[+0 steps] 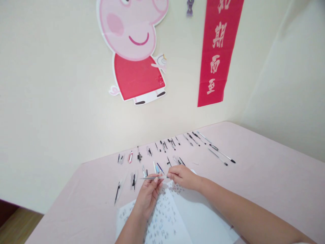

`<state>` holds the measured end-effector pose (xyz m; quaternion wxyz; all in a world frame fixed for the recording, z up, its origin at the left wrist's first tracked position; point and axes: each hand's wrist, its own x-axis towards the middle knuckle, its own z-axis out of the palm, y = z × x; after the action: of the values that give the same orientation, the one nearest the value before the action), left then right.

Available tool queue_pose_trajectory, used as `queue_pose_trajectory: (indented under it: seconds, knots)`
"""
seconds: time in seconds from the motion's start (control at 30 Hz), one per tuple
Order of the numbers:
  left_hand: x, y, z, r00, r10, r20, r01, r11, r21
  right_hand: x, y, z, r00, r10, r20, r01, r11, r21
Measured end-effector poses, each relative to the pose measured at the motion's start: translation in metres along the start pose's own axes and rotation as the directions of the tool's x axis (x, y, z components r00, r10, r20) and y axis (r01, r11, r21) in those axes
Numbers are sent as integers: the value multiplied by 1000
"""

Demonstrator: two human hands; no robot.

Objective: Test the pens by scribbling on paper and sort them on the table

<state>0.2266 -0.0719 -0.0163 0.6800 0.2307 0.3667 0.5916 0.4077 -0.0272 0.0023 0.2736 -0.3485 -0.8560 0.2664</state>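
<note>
Both hands meet over a pink table (266, 169), above sheets of white paper (175, 217) covered in handwriting. My left hand (148, 195) pinches a slim clear pen (152, 177) that lies level between the hands. The fingers of my right hand (182, 177) are closed on the pen's right end. Several pens and pen parts (162, 145) lie in rows on the table just beyond the hands.
Two long black pens (220, 154) lie at the far right of the rows. A single pen (117, 191) rests left of the paper. The table stands in a corner; a cartoon pig cutout (137, 51) and a red banner (218, 51) hang on the wall.
</note>
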Motion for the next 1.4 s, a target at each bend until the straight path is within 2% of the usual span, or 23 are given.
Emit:
queue_pose_trajectory:
  seconds: [0.27,0.43,0.8,1.0,1.13,1.23,1.4]
  knots:
    - [2,0,-1,1000,-7,-22,7,1000,0,-2,-3,0,999,-37,3,37,999,17]
    - [2,0,-2,1000,-2,13,2,1000,-2,-2,-7,-1,1000,-18,5,18,997,71]
    - [-2,3,2,1000,-19,20,19,1000,-4,-3,-7,3,998,24,54,-34,980,198]
    - [-11,5,8,972,-162,169,158,987,39,-6,-14,2,997,-58,-59,60,997,38]
    - [-16,5,11,939,-263,223,246,964,103,-8,-15,7,989,-149,-8,148,985,-89]
    - [-17,4,12,927,-268,263,228,958,174,-8,-14,11,991,-137,1,136,981,-140]
    - [-17,0,10,925,-264,274,198,949,246,-7,-17,9,994,-40,-100,29,994,-105]
